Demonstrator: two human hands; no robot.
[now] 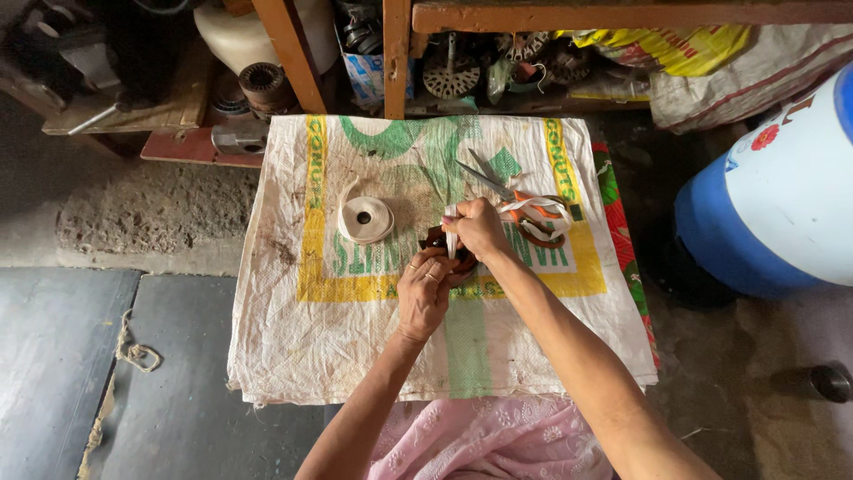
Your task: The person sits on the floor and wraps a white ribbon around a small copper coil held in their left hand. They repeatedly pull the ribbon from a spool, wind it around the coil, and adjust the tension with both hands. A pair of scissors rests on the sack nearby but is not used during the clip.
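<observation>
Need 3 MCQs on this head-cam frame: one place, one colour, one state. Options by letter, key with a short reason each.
1. Where does the roll of white cloth tape lie?
A. On the woven sack, beside the left hand, on its left
B. On the grey floor
C. On the blue and white barrel

2. What colour are the handles of the steel scissors?
A. Black
B. Orange
C. Green

3. What is the right hand doing?
A. Lying flat and empty on the sack
B. Gripping the scissors
C. Pinching a white tape strip in its fingers over a dark brown part

Key:
1 A, the roll sits on the sack, apart from both hands.
2 B, orange loops show under loose white tape.
3 C, the strip runs down from the closed fingers; the scissors lie untouched.
</observation>
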